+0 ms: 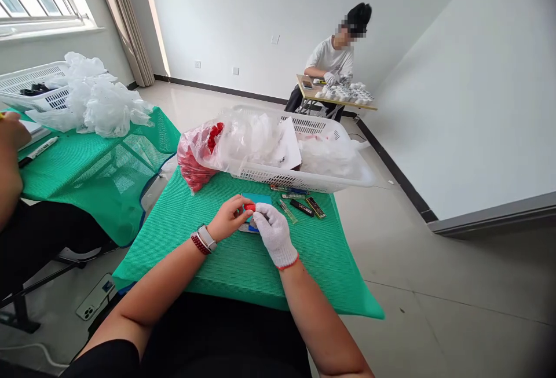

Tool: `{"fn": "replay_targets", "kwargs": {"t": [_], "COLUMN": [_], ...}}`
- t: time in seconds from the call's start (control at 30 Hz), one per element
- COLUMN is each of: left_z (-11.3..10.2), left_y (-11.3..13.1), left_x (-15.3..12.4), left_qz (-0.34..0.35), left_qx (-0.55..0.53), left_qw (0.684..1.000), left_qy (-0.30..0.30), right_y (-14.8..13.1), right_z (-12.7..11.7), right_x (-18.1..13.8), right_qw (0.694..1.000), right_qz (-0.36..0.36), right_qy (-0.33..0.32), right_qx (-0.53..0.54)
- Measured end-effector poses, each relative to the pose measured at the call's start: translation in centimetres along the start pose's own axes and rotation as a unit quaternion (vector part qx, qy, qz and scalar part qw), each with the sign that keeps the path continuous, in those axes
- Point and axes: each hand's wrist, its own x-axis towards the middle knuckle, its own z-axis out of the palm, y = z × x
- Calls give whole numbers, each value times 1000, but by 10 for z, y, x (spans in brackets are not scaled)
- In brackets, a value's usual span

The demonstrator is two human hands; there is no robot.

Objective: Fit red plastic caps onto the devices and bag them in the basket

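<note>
My left hand [228,217] is bare, with a watch and a red bead bracelet at the wrist. My right hand [273,232] wears a white knit glove. Both pinch a small red piece [249,207] between their fingertips, just above a small blue-topped scale [256,199] on the green mesh table cover [226,262]. A clear bag full of red pieces [197,158] lies at the table's far left corner.
A white plastic basket [304,178] with clear bags fills the far table edge. Pens and narrow boxes [304,207] lie before it. Another person's arm [8,158] is at a left table with a basket and bags. A phone [96,297] lies on the floor. A seated person [332,62] works far off.
</note>
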Motion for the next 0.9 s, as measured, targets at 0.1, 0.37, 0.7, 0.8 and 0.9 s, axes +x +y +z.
{"fn": "replay_targets", "kwargs": {"t": [0.1, 0.37, 0.7, 0.8, 0.9], "left_z": [1, 2, 1, 0, 0], "left_y": [-1, -3, 3, 1, -1], "left_x": [0, 0, -1, 0, 0], "left_qz": [-17, -44, -30, -26, -31], "left_qx": [-6, 9, 13, 8, -3], "left_qw": [1000, 999, 999, 1000, 999], "left_qy": [-22, -29, -16, -3, -12], "right_y": [0, 8, 15, 14, 13], "right_z": [0, 1, 0, 0, 0], "right_x": [0, -1, -1, -1, -1], "right_qw": [1000, 1000, 999, 999, 999], "right_qz": [-2, 14, 25, 30, 34], "right_qy": [1, -8, -8, -9, -6], "right_qx": [-8, -24, -22, -20, -18]}}
